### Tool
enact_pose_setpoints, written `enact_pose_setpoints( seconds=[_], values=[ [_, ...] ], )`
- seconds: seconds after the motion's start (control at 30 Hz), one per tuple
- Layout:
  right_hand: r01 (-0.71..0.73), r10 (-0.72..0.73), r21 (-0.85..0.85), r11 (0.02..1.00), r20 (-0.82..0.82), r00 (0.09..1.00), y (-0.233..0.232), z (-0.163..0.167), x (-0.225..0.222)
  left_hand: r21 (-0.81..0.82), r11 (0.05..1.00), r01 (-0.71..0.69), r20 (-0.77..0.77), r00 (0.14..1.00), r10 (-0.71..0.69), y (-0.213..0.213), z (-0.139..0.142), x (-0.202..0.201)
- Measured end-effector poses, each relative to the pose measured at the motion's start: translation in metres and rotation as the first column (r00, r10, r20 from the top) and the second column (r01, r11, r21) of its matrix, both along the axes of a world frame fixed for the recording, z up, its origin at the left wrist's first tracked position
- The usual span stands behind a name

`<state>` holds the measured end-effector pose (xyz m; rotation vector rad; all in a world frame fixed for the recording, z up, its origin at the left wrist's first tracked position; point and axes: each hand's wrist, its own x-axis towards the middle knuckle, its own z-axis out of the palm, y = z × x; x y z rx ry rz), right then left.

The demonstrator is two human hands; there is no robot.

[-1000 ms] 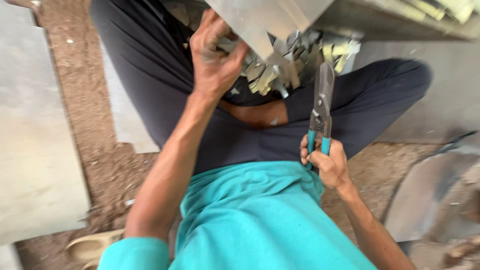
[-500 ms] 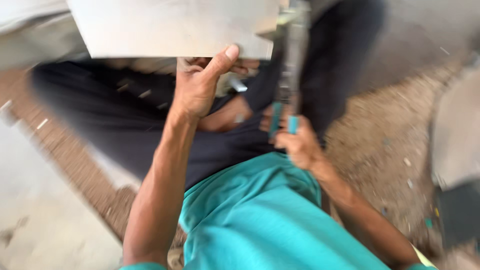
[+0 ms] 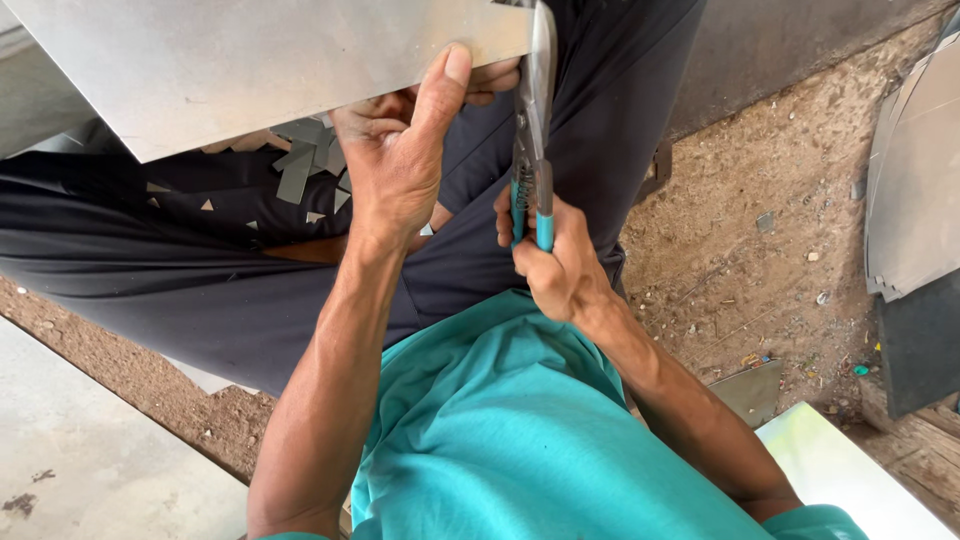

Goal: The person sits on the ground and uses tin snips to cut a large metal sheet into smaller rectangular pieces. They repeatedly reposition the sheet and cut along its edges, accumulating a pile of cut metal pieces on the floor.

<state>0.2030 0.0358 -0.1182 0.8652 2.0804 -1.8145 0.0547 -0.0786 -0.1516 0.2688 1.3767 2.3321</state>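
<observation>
My left hand point(image 3: 400, 160) pinches the near edge of a large grey metal sheet point(image 3: 250, 60), thumb on top and fingers beneath. My right hand point(image 3: 555, 260) is wrapped round the teal handles of tin snips point(image 3: 532, 130). The snips point away from me, their blades at the sheet's right-hand edge. Several small metal offcuts point(image 3: 300, 165) lie on my lap, on the dark trousers, under the sheet.
I sit on bare dirt ground point(image 3: 770, 230). Curved metal sheets point(image 3: 915, 180) are stacked at the right. A flat sheet point(image 3: 860, 470) lies at lower right, and a pale slab point(image 3: 90, 450) at lower left.
The view has swung and steadied. The sheet now lies lower and closer across my lap, and the snips have moved up to its right edge.
</observation>
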Motion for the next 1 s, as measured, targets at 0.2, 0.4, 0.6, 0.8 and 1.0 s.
enact_pose_setpoints(
  seconds=[0.2,0.4,0.6,0.8,1.0],
  values=[
    [0.024,-0.024,-0.069,0.997,0.011,1.000,0.000,-0.005,0.006,-0.076,0.994,-0.085,0.009,0.996,0.086,0.000,-0.002,-0.002],
    [-0.094,0.101,0.091,0.991,-0.084,0.991,-0.006,-0.001,0.005,-0.012,0.991,-0.130,0.038,0.991,0.130,0.010,-0.001,0.001],
    [-0.058,0.061,0.110,0.992,-0.027,0.998,-0.009,0.006,-0.004,0.001,0.989,-0.145,0.016,0.989,0.145,0.012,0.008,0.000],
    [-0.048,0.052,0.118,0.992,-0.031,0.998,-0.010,0.008,-0.004,-0.050,0.985,-0.165,0.016,0.986,0.166,0.013,0.013,-0.004],
    [-0.043,0.047,0.139,0.989,-0.019,0.999,-0.012,0.001,-0.008,-0.034,0.987,-0.157,0.055,0.986,0.158,0.019,0.014,-0.007]
  ],
)
